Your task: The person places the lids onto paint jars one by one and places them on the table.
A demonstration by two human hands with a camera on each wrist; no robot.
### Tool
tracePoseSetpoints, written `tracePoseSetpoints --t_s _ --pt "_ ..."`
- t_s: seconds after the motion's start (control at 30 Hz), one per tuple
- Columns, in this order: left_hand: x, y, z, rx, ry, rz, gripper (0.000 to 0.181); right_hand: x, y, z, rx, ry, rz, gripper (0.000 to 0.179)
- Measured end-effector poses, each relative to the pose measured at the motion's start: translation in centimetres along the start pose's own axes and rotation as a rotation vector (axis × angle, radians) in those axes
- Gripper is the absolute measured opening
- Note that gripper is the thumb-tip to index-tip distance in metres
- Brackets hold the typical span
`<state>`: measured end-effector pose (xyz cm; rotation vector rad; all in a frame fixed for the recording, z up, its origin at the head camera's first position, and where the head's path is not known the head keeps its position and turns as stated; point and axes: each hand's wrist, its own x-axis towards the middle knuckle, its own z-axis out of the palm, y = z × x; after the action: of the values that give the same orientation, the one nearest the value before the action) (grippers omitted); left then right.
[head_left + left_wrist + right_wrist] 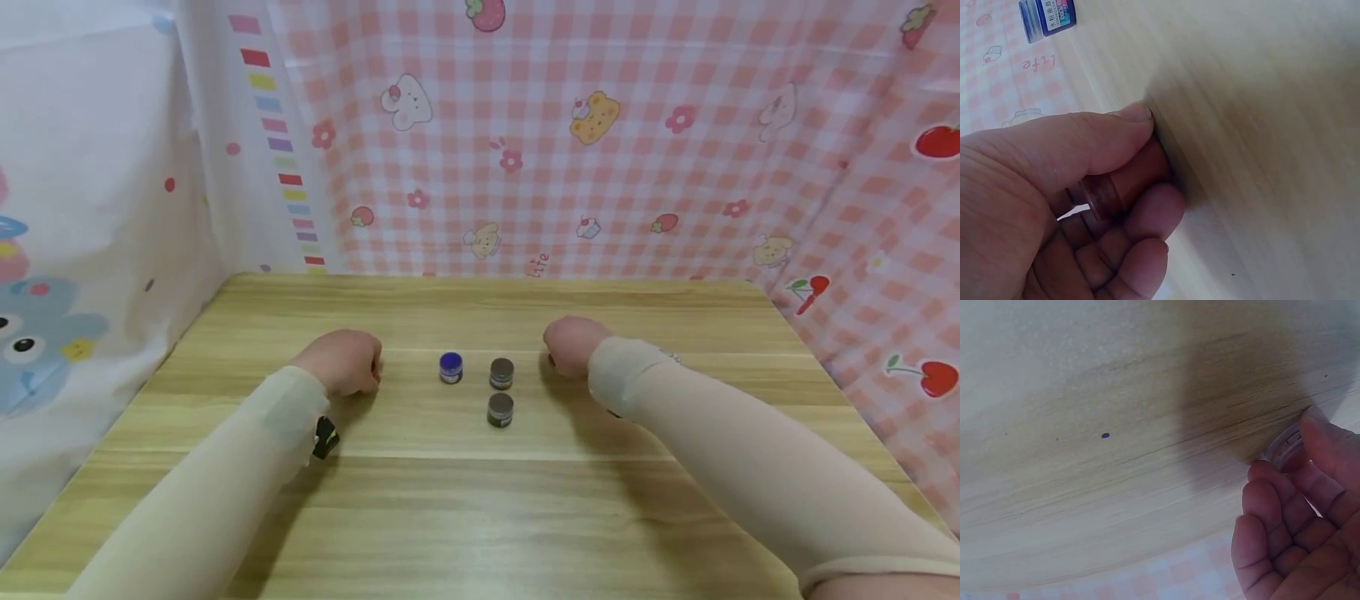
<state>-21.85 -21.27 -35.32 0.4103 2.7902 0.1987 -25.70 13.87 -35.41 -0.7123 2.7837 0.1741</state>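
With thumb and fingers, my left hand grips a small reddish-brown paint jar on its side, close to the wooden tabletop. On the right, my right hand pinches a small round clear plastic piece with a reddish tint between thumb and fingertips. Most of that piece is hidden by the fingers; whether it is a lid or a whole jar, I cannot tell. Between the hands stand a blue paint jar, a dark paint jar and a second dark jar in front of it.
The light wooden table carries everything. Behind it hangs a pink checked cloth with cartoon prints, and a white printed cloth hangs along the left side. A small dark spot marks the wood near my right hand.
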Motion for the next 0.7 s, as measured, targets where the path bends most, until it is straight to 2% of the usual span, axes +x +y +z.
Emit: tracePoseSetpoints --t_s 0.43,0.7 --pt "-0.13 0.04 0.18 -0.035 -0.003 -0.017 0.01 -0.21 -0.39 -0.15 -0.006 -0.019 0.028 0.013" --pt "-0.24 -0.24 0.29 -0.037 0.013 -0.002 0.011 0.17 -0.3 0.2 0.025 -0.022 0.055 0.014"
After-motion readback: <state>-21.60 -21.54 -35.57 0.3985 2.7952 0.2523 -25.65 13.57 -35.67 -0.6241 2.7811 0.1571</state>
